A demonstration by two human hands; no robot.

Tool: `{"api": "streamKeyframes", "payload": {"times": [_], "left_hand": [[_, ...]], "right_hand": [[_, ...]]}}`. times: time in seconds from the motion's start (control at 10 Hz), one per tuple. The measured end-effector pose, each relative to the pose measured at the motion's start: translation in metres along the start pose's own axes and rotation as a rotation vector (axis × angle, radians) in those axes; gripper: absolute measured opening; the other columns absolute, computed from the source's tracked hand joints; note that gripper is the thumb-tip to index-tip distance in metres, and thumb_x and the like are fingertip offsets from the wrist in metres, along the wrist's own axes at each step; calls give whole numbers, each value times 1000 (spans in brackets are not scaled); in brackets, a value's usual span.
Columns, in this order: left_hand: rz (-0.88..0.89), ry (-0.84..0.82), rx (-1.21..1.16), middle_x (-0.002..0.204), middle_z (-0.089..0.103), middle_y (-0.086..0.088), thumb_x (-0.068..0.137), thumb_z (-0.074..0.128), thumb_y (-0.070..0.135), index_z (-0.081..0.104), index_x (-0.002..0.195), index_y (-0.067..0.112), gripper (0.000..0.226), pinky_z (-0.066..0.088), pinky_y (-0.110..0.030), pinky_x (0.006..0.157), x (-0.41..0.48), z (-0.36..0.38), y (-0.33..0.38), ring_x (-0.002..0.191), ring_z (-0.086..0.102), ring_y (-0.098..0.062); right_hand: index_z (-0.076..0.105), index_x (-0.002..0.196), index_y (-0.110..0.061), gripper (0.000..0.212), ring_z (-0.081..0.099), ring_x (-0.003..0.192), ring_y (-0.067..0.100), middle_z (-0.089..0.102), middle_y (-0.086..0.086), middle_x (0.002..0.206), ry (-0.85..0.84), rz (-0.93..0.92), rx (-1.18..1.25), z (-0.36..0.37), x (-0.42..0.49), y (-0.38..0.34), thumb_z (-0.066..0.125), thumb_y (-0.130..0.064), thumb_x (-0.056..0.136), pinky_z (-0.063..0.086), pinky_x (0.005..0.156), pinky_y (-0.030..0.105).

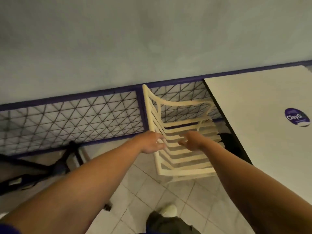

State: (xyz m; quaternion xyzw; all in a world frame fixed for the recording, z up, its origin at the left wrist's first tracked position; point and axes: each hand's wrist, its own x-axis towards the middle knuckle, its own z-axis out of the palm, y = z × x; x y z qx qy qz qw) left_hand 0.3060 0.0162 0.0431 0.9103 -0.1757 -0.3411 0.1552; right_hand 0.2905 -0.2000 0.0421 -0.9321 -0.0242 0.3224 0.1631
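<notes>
A cream slatted plastic chair [184, 154] stands on the tiled floor, between a mesh fence and a white table. Both my arms reach out toward it. My left hand [151, 143] is at the chair's left edge, where the back meets the seat; its fingers are spread and reach the slats. My right hand [191, 141] hovers over the seat slats with its fingers loosely curled and nothing in them. Blur hides whether either hand touches the chair.
A white table [263, 105] with a round purple sticker [296, 117] stands close on the right. A purple-framed mesh fence [72, 119] runs behind the chair under a pale wall. A black stand base [59, 164] lies at the left. My shoe [168, 211] is on the floor tiles.
</notes>
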Motion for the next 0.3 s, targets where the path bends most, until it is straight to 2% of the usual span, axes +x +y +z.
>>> {"api": "streamKeyframes", "payload": {"times": [0.1, 0.2, 0.3], "left_hand": [[-66, 82, 9, 150, 46, -5, 93, 47, 64, 46, 144, 32, 61, 41, -35, 97, -36, 3, -8, 130, 48, -27], [-90, 168, 37, 135, 59, -4, 93, 47, 63, 57, 129, 26, 53, 48, -43, 96, -78, 8, -7, 115, 57, -25], [-101, 263, 41, 132, 60, -5, 94, 50, 60, 58, 129, 19, 54, 48, -42, 96, -120, 15, 3, 116, 57, -26]], "right_hand": [[50, 139, -19, 46, 51, 125, 28, 56, 10, 136, 34, -86, -94, -5, -13, -26, 50, -41, 99, 44, 104, 44], [50, 139, -16, 46, 50, 127, 27, 56, 9, 137, 95, -152, -165, -4, -36, -47, 50, -40, 100, 42, 105, 43], [50, 140, -17, 48, 52, 125, 27, 57, 8, 137, 188, -217, -200, 2, -67, -62, 50, -42, 99, 43, 105, 45]]}}
